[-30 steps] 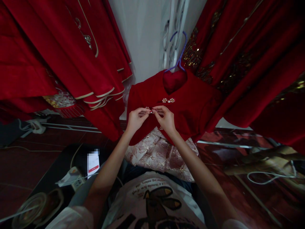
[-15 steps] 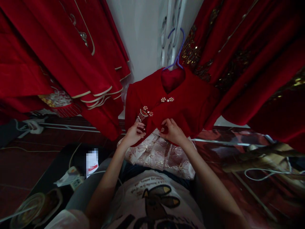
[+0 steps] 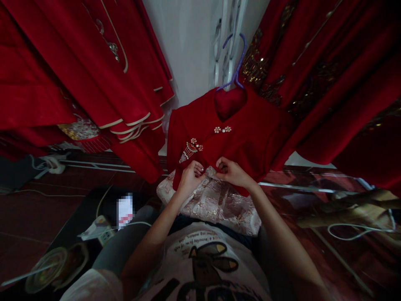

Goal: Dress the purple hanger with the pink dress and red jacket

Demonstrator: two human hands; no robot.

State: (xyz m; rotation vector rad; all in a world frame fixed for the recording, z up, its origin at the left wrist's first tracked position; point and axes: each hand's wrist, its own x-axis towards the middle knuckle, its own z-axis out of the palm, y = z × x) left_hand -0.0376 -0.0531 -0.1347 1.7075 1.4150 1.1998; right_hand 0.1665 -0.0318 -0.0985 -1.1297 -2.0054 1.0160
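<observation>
A red velvet jacket (image 3: 250, 133) hangs in front of me on a purple hanger (image 3: 235, 62). A pearl flower clasp (image 3: 222, 129) closes it near the collar, and a second pearl clasp with a tassel (image 3: 191, 149) sits lower left. My left hand (image 3: 191, 177) pinches the jacket's lower front edge on the left. My right hand (image 3: 232, 172) pinches the matching edge on the right. The two hands nearly touch at the hem, over a pale gold brocade skirt (image 3: 216, 200) under the jacket.
More red embroidered garments (image 3: 78, 75) hang at left and others (image 3: 328, 71) at right. A white wall (image 3: 188, 50) is behind. On the floor lie a power strip (image 3: 97, 232), a plastic cup with a straw (image 3: 53, 267), and a white cable (image 3: 354, 234).
Both hands dropped from the tasselled pearl clasp to the jacket's lower front edge and drew close together. The tasselled clasp now hangs free and closed.
</observation>
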